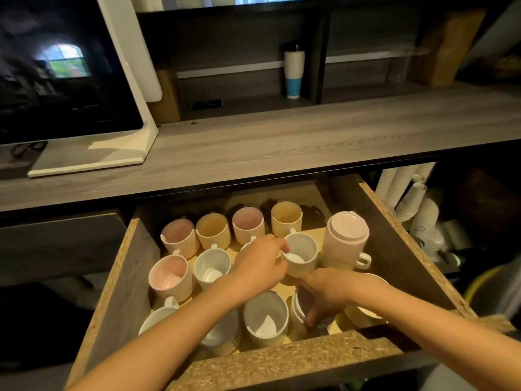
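Two hands: both reach into the open drawer [282, 359], seen from the head camera.
Left hand [260, 261]: fingers curled over the near rim of a white mug [303, 249] in the middle row, just left of the tumbler.
Right hand [324, 294]: fingers point down, wrapped round a lilac-lined cup [301, 304] in the front row, right of centre.
White mug inside: empty, pale bottom showing.
Lilac-lined cup inside: cannot tell, the hand covers it.
Tumbler [348, 238]: tall, pink, lid on, handle to the right; contents hidden.
Back row: four ribbed mugs [212, 231], pink and yellow alternating, upright, empty.
Front mug [265, 317]: white, upright, empty, just left of the lilac-lined cup.
Beside drawer, right: stacked paper cups [406, 193].
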